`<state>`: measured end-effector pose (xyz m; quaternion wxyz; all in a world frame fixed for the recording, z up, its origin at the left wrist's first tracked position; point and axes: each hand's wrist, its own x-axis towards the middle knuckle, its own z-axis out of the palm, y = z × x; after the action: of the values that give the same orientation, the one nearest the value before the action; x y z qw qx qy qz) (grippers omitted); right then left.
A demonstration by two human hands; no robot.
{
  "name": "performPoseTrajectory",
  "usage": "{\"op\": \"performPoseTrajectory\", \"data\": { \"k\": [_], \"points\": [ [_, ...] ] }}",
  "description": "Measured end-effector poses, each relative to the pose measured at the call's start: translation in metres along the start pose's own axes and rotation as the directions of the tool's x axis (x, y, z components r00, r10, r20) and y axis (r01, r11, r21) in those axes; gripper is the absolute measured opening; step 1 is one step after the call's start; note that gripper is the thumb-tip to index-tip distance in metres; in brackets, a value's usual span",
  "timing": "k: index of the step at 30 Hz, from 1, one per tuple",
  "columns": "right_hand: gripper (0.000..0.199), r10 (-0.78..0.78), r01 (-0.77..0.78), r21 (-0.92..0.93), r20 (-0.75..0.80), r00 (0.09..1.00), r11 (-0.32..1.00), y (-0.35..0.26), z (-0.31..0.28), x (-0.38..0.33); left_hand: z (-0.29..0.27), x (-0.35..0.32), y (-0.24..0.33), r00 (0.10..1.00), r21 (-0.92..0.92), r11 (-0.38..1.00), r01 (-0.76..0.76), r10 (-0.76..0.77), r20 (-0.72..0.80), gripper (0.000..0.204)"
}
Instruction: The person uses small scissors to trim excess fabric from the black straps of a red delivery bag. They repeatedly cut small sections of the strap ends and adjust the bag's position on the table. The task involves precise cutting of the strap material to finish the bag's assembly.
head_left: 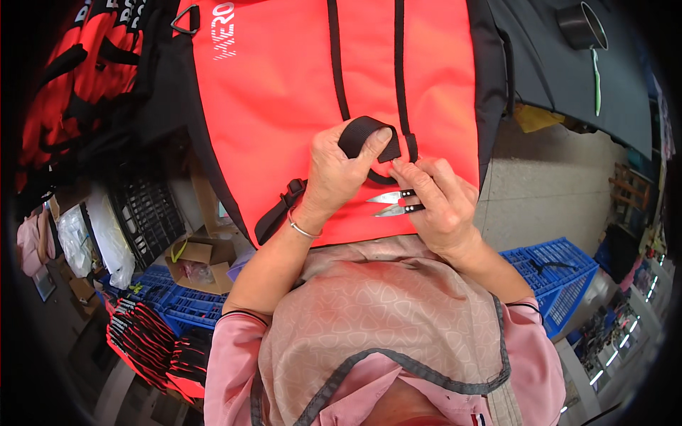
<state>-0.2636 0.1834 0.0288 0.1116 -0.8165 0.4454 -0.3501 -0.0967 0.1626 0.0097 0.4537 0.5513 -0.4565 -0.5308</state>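
Observation:
A large bright red-orange bag [277,92] with black sides lies in front of me. My left hand [334,174] is closed round a black webbing strap [362,135], which bends in a loop with the thumb pressed on its end. Close beside it, my right hand [442,202] keeps a pair of thread snips [398,203] in its curled fingers, blades pointing left and apart. Its thumb and forefinger pinch together near the strap's end; whatever lies between them is too small to make out. A black buckle strap [283,209] rests on the bag left of my left wrist.
On the dark table at the right are a metal cup [582,27] and a green-handled brush [597,82]. Blue crates [550,266] stand at my right and left, an open cardboard box [202,266] on the left ones. More red-and-black pieces [138,341] are piled at the lower left.

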Motion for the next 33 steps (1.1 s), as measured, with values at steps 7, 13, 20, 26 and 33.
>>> {"op": "performPoseTrajectory", "data": {
  "k": [7,13,20,26,33],
  "points": [
    [0.022,-0.023,0.028,-0.056,0.095,0.995,0.998,0.003,0.009,0.005,-0.011,0.004,0.006,0.988,-0.010,0.994,0.111,-0.109,0.113,0.022],
    [0.029,0.078,-0.151,0.245,0.283,0.956,0.958,0.004,0.010,0.002,-0.007,0.003,-0.013,0.995,0.003,0.997,0.082,-0.082,0.049,0.023],
    [0.022,0.246,-0.488,0.559,0.453,0.857,0.671,-0.004,-0.036,0.006,-0.007,0.004,-0.015,0.996,0.054,0.995,0.086,-0.088,0.036,0.026],
    [0.020,0.355,-0.341,0.214,-0.026,0.935,0.915,0.012,-0.085,0.031,-0.002,-0.002,-0.015,1.000,0.052,0.999,-0.011,0.009,0.029,0.022],
    [0.052,0.257,-0.263,-0.002,0.220,0.941,0.965,0.011,-0.065,0.009,0.003,-0.007,-0.010,0.984,0.173,0.969,-0.174,0.163,0.077,0.018]
  ]
}}
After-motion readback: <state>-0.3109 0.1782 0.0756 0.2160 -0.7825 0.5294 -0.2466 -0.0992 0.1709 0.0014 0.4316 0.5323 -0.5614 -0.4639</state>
